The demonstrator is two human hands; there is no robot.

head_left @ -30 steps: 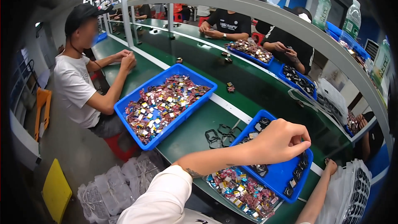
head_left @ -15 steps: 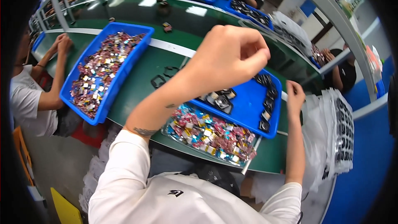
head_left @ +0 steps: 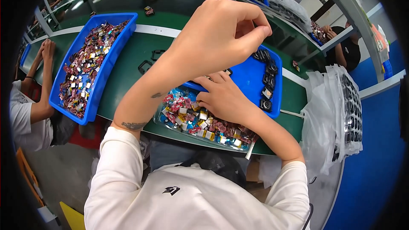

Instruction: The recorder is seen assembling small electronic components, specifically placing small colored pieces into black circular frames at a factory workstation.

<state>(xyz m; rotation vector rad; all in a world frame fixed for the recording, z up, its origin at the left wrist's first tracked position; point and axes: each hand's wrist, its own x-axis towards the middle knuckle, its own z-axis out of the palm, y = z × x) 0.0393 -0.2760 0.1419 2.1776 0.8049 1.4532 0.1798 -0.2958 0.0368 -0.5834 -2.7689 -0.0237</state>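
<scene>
Left hand (head_left: 226, 34) curled, right hand (head_left: 223, 100) over parts (head_left: 185, 115), holds unclear; green table (head_left: 128, 74), two near blue trays (head_left: 118, 55) (head_left: 247, 79), ten and two o'clock.

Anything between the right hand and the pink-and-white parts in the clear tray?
Nothing visible: the right hand is right over the pink-and-white parts. The left hand is raised beyond, out of the way.

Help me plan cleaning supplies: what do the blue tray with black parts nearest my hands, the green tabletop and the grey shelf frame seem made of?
Blue tray: probably moulded plastic, semi-glossy; even colour and rounded corners suggest it. Green tabletop: smooth with a dull sheen; laminate or rubber mat, I can't tell. Grey shelf frame: likely painted metal, judging by slim, uniformly coloured bars.
</scene>
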